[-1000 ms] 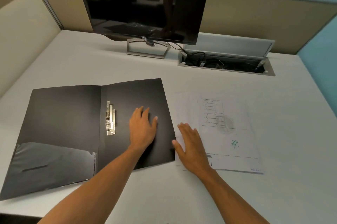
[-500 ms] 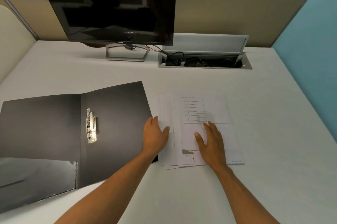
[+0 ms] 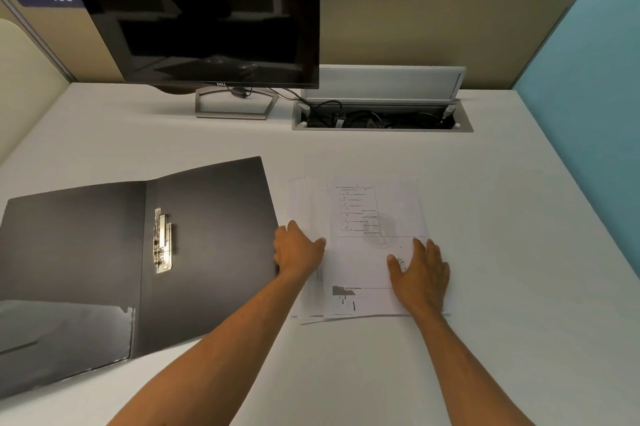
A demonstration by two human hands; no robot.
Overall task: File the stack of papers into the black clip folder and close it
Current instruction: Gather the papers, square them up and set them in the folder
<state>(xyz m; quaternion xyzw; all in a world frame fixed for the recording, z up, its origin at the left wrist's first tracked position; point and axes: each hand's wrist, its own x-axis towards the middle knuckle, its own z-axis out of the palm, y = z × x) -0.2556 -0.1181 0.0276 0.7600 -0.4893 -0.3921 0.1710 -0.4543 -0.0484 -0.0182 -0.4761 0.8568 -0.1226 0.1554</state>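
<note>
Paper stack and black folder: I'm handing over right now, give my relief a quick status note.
Left hand: flat on the paper stack's left edge, holding nothing.
Right hand: flat on its lower right, holding nothing.
Black clip folder: lies open, left of the stack; metal clip near the spine, no paper under it.
Done: folder opened.
Left: square the fanned sheets, clip them in, close the folder.

The open clip folder (image 3: 104, 269) lay on the worktop (image 3: 519, 252), with the stack of papers (image 3: 360, 252) just beside its right edge. The left hand (image 3: 298, 250) rested at that edge and the right hand (image 3: 420, 273) on the papers. Behind them stood the monitor (image 3: 207, 9), with the cable tray (image 3: 381, 117) to its right.
</note>
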